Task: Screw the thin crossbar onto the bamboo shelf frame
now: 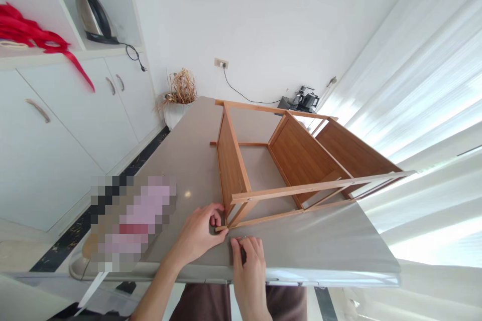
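A brown wooden shelf rack [241, 196] lies on its side on the grey table [324, 241], its panels standing upright between long rails. My left hand [199, 230] is at the rack's near left corner, thumb and fingers closed around the end of the lower leg [221, 229]. Just right of that leg end, my right hand [249, 263] is held low over the tabletop, thumb and fingers pinched together. Something small and dark shows between those fingers, too hidden to name. The right hand appears apart from the rack.
A blurred-out pinkish item [146, 215] lies on the table's left side. White cabinets [68, 130] hold a kettle [94, 17] and red ribbon [33, 32]. A pot of dried plants [181, 90] stands by the wall, a black kettle set [303, 100] beyond the rack, curtains [425, 75] at right.
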Demonstrator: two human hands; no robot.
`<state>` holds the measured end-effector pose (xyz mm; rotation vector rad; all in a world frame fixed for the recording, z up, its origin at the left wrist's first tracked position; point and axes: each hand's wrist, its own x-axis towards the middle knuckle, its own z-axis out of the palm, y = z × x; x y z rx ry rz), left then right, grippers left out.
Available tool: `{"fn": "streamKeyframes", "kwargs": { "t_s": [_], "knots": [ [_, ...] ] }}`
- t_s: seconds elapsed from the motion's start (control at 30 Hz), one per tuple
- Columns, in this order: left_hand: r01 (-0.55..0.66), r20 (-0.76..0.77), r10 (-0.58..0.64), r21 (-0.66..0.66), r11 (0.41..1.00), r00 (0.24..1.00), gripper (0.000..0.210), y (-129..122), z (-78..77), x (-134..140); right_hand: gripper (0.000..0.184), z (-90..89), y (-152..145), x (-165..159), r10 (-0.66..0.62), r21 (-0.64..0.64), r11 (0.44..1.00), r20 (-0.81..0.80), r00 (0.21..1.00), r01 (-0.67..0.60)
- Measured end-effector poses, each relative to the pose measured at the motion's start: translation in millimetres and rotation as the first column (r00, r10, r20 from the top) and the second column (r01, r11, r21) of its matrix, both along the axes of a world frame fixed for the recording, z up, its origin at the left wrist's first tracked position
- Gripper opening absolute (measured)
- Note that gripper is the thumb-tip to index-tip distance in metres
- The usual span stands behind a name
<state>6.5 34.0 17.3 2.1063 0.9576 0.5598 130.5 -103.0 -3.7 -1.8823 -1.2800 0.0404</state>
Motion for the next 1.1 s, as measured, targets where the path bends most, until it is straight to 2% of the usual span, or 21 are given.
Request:
{"fn": "streamKeyframes", "kwargs": {
  "t_s": [0.17, 0.63, 0.77, 0.93, 1.1],
  "knots": [
    [0.001, 0.009, -0.001, 0.009, 1.000, 1.000, 0.032, 0.5, -2.4, 0.4, 0.028, -0.6, -1.8, 1.4, 0.033, 0.008, 0.999, 0.011, 0.999, -0.033],
    [0.002, 0.043, -0.003, 0.015, 1.000, 0.999, 0.032, -0.9, 3.7, 0.9, 0.023, -1.4, 0.0, 0.8, 0.105, 0.017, 0.994, 0.110, 0.988, -0.108],
    [0.000, 0.034, 0.000, 0.010, 1.000, 0.999, 0.033, -1.5, 5.2, 0.9, 0.022, 2.1, -1.0, 0.4, 0.133, 0.003, 0.991, 0.182, 0.974, -0.135],
    [-0.001, 0.026, 0.001, 0.005, 1.000, 1.000, 0.034, -1.6, 4.5, 0.9, 0.023, 5.6, -0.9, -2.7, 0.090, 0.004, 0.996, 0.253, 0.963, -0.094],
    [-0.006, 0.021, 0.006, 0.017, 1.000, 1.000, 0.033, -1.7, 2.9, 1.0, 0.031, 0.9, 2.2, -3.6, 0.013, 0.011, 1.000, 0.139, 0.990, -0.015]
  ]
}}
